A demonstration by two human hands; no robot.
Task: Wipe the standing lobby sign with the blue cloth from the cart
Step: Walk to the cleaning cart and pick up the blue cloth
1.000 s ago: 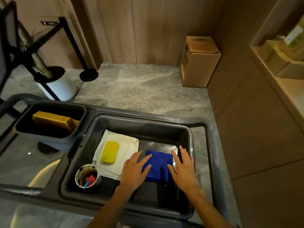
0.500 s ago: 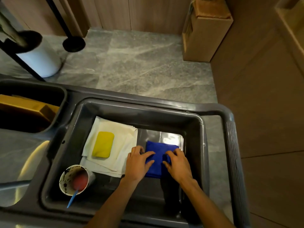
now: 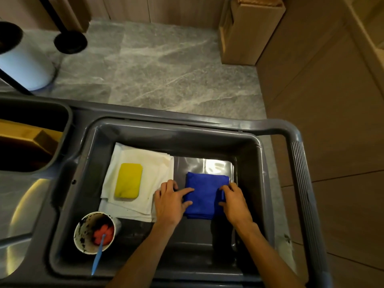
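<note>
A folded blue cloth (image 3: 204,194) lies flat on the floor of the cart's grey bin (image 3: 176,129), right of centre. My left hand (image 3: 169,201) holds its left edge, with the index finger lying across the top. My right hand (image 3: 234,201) has its fingers curled around the cloth's right edge. The cloth still rests on the bin floor. No sign panel shows; only a thin black post (image 3: 12,84) and a round black base (image 3: 70,41) appear at the upper left.
In the same bin lie a yellow sponge (image 3: 128,180) on white cloths (image 3: 158,163) and a stained paper cup (image 3: 83,231) with a blue stick. A second bin (image 3: 66,121) sits left. A cardboard box (image 3: 249,32) and white cylinder (image 3: 22,65) stand on the floor.
My hands went from lying flat and spread beside the cloth to closing on its two edges. My view has tilted downward and nearer to the bin.
</note>
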